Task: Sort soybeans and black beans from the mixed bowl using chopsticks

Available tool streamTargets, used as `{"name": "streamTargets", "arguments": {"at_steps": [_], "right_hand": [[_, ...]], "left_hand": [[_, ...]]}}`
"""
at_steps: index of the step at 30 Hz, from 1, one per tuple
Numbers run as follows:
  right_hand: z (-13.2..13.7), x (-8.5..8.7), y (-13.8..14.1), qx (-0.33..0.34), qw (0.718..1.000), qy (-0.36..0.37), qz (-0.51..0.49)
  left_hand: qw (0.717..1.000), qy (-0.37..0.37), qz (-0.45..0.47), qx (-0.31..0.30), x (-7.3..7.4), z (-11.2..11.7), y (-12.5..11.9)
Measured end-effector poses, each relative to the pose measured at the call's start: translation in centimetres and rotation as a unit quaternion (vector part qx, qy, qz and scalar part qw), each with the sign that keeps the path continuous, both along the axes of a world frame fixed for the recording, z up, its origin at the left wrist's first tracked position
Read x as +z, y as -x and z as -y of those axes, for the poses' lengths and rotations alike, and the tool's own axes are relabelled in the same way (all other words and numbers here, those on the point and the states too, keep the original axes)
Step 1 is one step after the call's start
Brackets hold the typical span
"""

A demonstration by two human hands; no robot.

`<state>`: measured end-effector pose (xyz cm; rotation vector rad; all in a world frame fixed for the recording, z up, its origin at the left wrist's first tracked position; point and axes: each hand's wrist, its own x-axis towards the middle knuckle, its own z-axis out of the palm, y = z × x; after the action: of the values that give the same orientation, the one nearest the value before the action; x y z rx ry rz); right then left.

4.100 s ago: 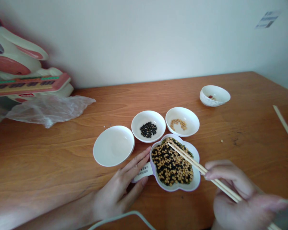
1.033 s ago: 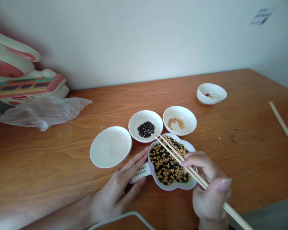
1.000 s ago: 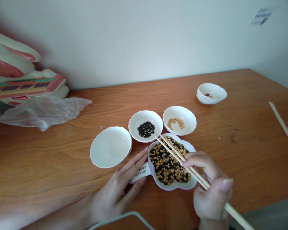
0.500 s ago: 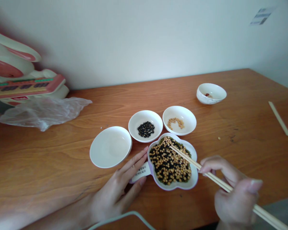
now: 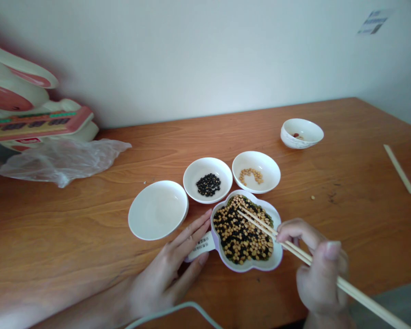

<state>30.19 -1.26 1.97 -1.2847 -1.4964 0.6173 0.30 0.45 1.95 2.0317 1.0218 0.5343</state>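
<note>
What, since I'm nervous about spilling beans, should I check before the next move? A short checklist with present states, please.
1. Left hand at the tray handle: ok, thumb and fingers straddle it.
2. Chopsticks held in the right hand: ok.
3. Chopstick tips over the tray: ok, slightly apart above the mixed beans.
4. A bean pinched between the tips: cannot tell, too small.
5. Black-bean bowl and yellow-bean bowl upright: ok, both just beyond the tray.
6. Table without stray bits: not ok, a pale bit lies right of the tray.
</note>
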Motion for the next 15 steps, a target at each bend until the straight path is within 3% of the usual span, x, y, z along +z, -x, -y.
{"name": "streamTargets", "arguments": {"at_steps": [6,15], "right_hand": [[-0.18,0.10,0.01,-0.002,0.999,-0.033,-0.005],[-0.19,-0.29,-0.07,-0.004,1.000,-0.021,-0.004]], "left_hand": [[1.000,0.001,-0.003,-0.003,-0.17,-0.12,0.04],[1.000,-0.005,0.003,-0.004,-0.02,-0.02,0.06]]}}
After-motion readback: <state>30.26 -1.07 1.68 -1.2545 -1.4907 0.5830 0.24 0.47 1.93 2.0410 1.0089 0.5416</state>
